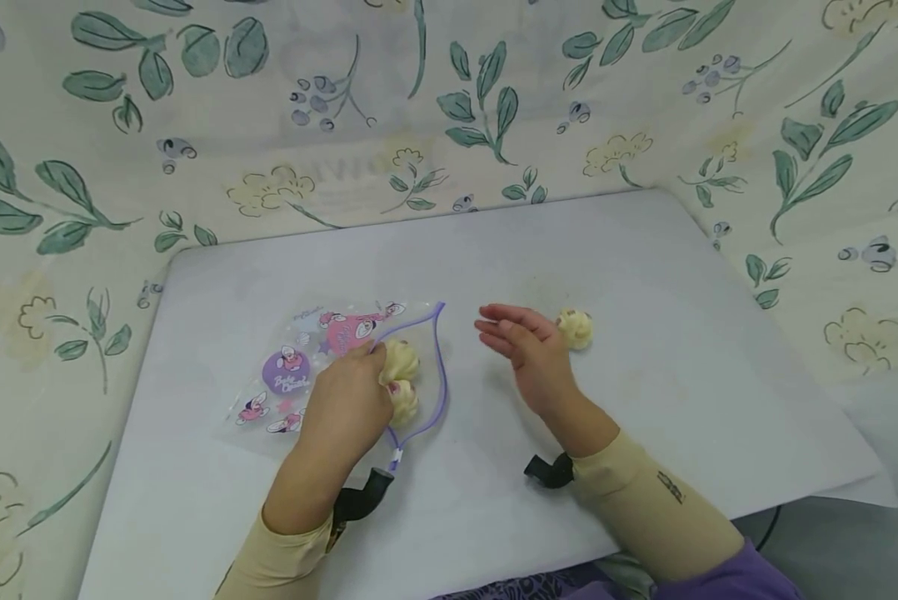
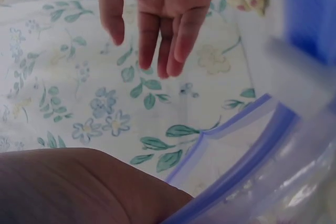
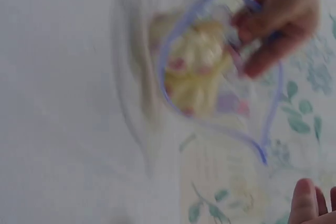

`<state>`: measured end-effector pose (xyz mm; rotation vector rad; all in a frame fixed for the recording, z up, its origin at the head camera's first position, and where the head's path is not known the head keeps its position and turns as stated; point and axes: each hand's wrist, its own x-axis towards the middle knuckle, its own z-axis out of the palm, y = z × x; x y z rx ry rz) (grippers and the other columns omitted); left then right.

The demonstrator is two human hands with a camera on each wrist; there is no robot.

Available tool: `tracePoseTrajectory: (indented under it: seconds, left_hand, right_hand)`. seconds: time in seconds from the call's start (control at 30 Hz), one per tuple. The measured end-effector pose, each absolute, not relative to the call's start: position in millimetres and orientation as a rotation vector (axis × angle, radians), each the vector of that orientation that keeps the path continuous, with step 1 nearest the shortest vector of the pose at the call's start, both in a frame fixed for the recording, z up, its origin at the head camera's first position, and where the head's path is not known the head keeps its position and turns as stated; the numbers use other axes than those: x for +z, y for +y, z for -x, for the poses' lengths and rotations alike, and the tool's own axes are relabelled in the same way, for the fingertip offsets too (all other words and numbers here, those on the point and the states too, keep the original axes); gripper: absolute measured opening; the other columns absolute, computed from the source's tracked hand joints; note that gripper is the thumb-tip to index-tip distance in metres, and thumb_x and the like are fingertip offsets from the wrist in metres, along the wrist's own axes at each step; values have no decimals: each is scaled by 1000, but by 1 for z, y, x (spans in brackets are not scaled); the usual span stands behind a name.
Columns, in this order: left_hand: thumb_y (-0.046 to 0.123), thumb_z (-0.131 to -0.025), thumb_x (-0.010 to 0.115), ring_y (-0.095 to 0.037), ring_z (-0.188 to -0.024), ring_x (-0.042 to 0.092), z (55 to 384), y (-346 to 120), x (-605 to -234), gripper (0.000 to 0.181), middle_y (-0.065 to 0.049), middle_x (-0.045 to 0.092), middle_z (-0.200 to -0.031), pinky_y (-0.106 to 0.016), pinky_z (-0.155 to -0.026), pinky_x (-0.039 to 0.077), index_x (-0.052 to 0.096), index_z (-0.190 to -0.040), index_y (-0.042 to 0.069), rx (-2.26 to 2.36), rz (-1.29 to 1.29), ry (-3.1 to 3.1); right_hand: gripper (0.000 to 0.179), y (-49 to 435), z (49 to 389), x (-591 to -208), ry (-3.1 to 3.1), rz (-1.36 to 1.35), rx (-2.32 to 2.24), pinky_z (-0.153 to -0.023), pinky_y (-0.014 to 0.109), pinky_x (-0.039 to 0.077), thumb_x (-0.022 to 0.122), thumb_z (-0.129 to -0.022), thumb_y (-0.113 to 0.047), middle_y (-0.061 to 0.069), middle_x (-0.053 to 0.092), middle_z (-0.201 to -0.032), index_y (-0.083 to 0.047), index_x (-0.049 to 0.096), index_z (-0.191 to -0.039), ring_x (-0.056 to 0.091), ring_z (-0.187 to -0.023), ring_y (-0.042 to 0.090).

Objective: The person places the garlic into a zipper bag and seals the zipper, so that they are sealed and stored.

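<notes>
A clear plastic zip bag [image 1: 286, 372] with pink and purple prints lies on its side, its purple-edged mouth gaping to the right. My left hand [image 1: 347, 404] pinches the bag at its mouth, fingers and thumb drawn together on the rim in the right wrist view. Just inside the mouth sit two pale yellow, swirled, bun-like pieces [image 3: 194, 72] with pink spots. Another such piece [image 1: 575, 329] rests on the table, right behind my right hand [image 1: 535, 358]. That hand holds nothing; its fingers stretch loosely toward the bag, apart from it.
The white tabletop [image 1: 644, 417] extends around the bag. Floral cloth [image 1: 494, 125] hangs behind and at both sides. Black wrist mounts [image 1: 362, 497] stick out beneath the forearms, one close to the bag's lower corner.
</notes>
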<state>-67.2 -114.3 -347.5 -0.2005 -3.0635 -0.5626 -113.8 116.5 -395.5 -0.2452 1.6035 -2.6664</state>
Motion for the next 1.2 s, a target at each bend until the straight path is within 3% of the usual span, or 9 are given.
tracePoseTrajectory:
  seconds: [0.13,0.33,0.63,0.9,1.2]
  left_hand:
    - [-5,-83,59,-46,-124,60,68,-112,-347,49,-28,61,-136,-56,-106,48,61,-132,-10,-555,210,-3060]
    - [-6,-84,58,-48,-119,62,69,-110,-346,46,-28,63,-133,-57,-102,50,62,-129,-10,-521,227,-3054]
    - [-6,-85,56,-49,-119,61,66,-109,-346,46,-28,62,-134,-59,-101,50,62,-130,-10,-535,219,-3056]
    - [-6,-84,54,-49,-120,61,65,-108,-347,47,-28,62,-134,-59,-102,50,62,-130,-9,-543,217,-3050]
    - [-6,-86,52,-48,-124,59,64,-105,-348,47,-27,61,-136,-59,-105,47,62,-131,-8,-562,194,-3071]
  right_hand:
    - [29,154,124,-384,1427,93,-2898,-107,34,51,42,-102,-7,9,65,-122,-1,62,-122,64,-120,24]
    - [44,206,132,-382,1380,-84,-3036,-125,33,25,41,-104,-28,6,45,-139,-9,41,-144,38,-140,23]
    - [64,249,132,-390,1531,-233,-3006,-128,31,16,52,-100,-32,2,38,-149,-10,29,-156,27,-150,20]
    - [65,262,137,-401,1608,-287,-2858,-129,32,7,47,-104,-30,2,19,-165,-17,20,-161,16,-155,18]
    - [71,265,138,-423,1677,-271,-2709,-129,34,1,45,-103,-32,8,2,-171,-16,12,-163,3,-159,22]
